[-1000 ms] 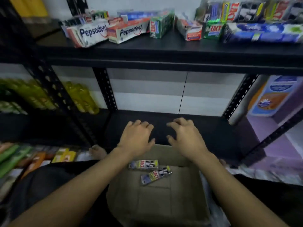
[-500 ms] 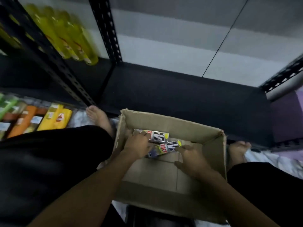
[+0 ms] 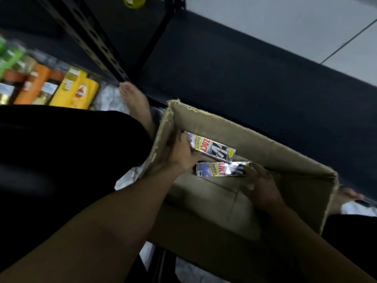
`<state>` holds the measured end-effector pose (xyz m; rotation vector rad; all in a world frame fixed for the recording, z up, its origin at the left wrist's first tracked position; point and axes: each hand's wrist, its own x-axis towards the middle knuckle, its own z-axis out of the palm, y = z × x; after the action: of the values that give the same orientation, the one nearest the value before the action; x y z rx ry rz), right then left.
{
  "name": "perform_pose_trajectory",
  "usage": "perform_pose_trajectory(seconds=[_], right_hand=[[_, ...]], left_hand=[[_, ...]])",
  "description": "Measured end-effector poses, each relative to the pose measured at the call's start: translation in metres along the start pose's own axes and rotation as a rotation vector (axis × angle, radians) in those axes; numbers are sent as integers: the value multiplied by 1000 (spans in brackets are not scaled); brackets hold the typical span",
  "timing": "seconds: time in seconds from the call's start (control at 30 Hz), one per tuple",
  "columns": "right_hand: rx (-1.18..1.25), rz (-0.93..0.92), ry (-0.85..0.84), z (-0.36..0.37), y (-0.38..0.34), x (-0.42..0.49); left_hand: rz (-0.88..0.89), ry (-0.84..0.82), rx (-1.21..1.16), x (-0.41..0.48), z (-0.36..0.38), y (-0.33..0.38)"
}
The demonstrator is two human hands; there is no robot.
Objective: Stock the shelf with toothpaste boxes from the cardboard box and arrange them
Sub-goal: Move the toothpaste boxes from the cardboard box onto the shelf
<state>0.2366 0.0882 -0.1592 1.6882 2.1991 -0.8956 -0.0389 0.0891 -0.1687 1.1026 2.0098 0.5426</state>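
An open cardboard box sits on the floor between my legs. Inside it, my left hand grips one end of a silver Zact toothpaste box near the box's left wall. My right hand holds the right end of a second silver Zact toothpaste box, which lies just below the first. Both hands are down inside the cardboard box. The black bottom shelf board runs behind the cardboard box.
A black perforated shelf upright stands at the upper left. Yellow and orange packs lie on the floor at the left. My bare foot rests beside the cardboard box's left corner, and dark trousers cover the left side.
My view has dropped from the stocked upper shelf to the cardboard box. Both hands went down into it and each took hold of a toothpaste box.
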Motion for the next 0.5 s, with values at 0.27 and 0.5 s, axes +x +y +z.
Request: perform_pose_trajectory(seconds=[0.27,0.5], right_hand=[[-6,-1,42,23,9,13],[-63,90,-51,37,11,-14]], left_hand=[[-41,-155,36,0,-1,-12],[85,-256,313,-12,4,-21]])
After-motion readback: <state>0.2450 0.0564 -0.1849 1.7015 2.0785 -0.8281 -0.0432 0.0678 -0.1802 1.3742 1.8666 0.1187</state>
